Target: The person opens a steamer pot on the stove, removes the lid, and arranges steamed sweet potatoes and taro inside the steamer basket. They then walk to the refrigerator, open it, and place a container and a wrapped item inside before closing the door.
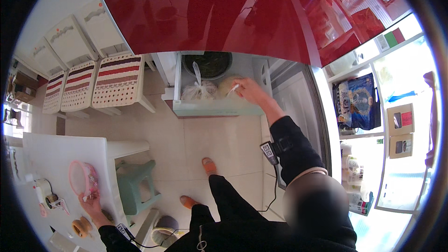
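Note:
My right hand (244, 89) reaches into a pulled-out freezer drawer (220, 107), its fingers closed on the white knotted top of a plastic bag (227, 84). Beside it in the drawer lies another tied clear plastic bag (199, 90) with pale contents. Behind them stands a round dark container (207, 64) with dark green contents. At the lower left, my left hand (90, 201) is at the near side of a pink basket (82, 178) on a white table, with a small white thing at its fingers; its exact grip is unclear.
The red glossy refrigerator door (210, 14) spans the top. A green plastic stool (136, 185) stands beside the white table (70, 140), which holds tape rolls (79, 228). Cushioned white chairs (117, 80) line the left. Shelves at right hold a blue package (358, 101) and boxes (400, 119).

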Motion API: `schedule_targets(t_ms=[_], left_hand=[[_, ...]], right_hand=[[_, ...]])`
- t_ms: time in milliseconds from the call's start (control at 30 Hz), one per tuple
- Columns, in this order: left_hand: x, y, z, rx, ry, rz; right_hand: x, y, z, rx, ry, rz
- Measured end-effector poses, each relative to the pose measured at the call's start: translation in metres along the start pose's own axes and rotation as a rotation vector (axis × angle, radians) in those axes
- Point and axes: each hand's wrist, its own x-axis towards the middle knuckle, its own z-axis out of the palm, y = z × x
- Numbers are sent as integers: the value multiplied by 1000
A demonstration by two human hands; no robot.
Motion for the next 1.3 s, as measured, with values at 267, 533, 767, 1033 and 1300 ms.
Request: schedule_targets(t_ms=[267,533,767,1033,1300], left_hand=[[-7,-12,13,-88,-81,27],[-78,-47,35,125,-292,128],[-184,-149,180,342,-681,-134],[-252,-305,358,653,-893,-512],[-266,-423,428,819,-851,-705]], right_hand=[[-5,27,6,-435,291,-11],[20,8,9,-581,103,1],[9,12,3,-303,-63,-178],[-23,12,3,-273,33,21],[-76,26,6,-292,145,-40]])
